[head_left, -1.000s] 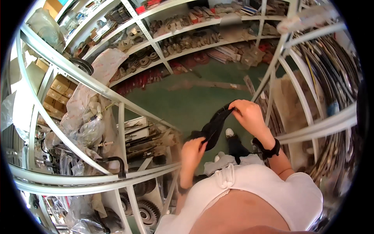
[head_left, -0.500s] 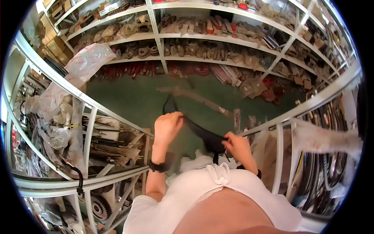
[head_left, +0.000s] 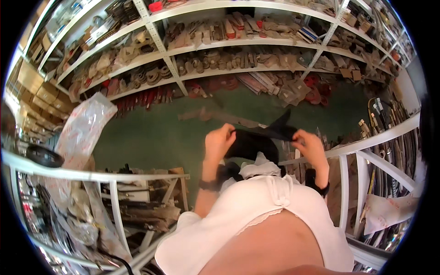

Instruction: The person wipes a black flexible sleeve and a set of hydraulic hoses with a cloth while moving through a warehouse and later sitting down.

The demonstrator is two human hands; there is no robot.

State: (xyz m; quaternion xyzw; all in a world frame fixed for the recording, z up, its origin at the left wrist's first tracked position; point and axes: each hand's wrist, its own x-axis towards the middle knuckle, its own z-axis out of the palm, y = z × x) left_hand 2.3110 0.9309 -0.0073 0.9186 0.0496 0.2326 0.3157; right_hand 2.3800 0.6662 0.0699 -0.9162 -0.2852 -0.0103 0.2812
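A piece of black cloth (head_left: 252, 143) is stretched in front of my body between my two hands; its exact kind cannot be made out. My left hand (head_left: 219, 144) pinches one upper corner. At the other end, my right hand (head_left: 311, 147) grips the edge between thumb and fingers, and a pointed flap rises beside it. Below the held edge the cloth hangs in a dark fold above my white top (head_left: 256, 197). Both wrists wear dark bands.
Metal shelves (head_left: 201, 74) packed with dusty parts span the far side. White-railed racks (head_left: 137, 177) stand on the left and right (head_left: 366, 146), holding hoses, rods and plastic-wrapped pieces. A long strip (head_left: 220, 117) lies on the green floor (head_left: 146, 128). Cardboard boxes (head_left: 48, 94) are stacked far left.
Both hands have moved right, and my right hand has risen with its end of the cloth. The flap that stood beside my left hand now shows by my right. The view has shifted.
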